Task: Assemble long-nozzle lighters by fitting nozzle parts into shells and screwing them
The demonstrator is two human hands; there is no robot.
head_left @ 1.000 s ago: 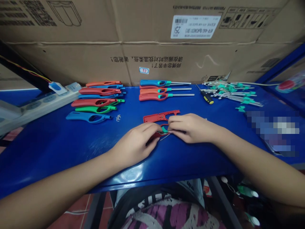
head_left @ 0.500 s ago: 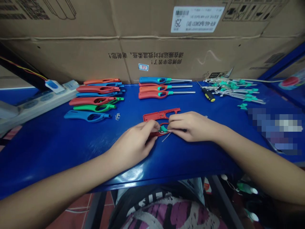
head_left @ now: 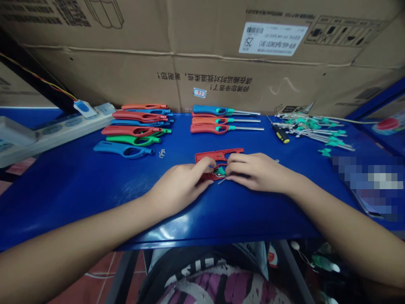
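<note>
Between the worktop's [head_left: 104, 185] front and back edges, a red lighter shell half [head_left: 208, 175] is being pinched by the left hand [head_left: 179, 181], thumb and fingers nearly closed, apparently for steadiness. Beside its green trigger [head_left: 221, 171], fingertips are being bunched by the right hand [head_left: 259, 171]; their exact hold cannot be told. Just beyond, a second half [head_left: 205, 156] is being carried, seemingly within reach; near the back edge, nozzled lighters [head_left: 204, 120] are being borne side by side.

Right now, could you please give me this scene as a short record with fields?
Left hand: holding a red casing half
Right hand: fingertips at a green part, exact grip hidden
Just beyond: second red half
Left side: coloured casings, small pale pieces, power strip
Middle back: metal-tubed lighters
Right side: screwdriver, metal-tubed green parts
Surface: blue table
Backdrop: printed cardboard
</note>
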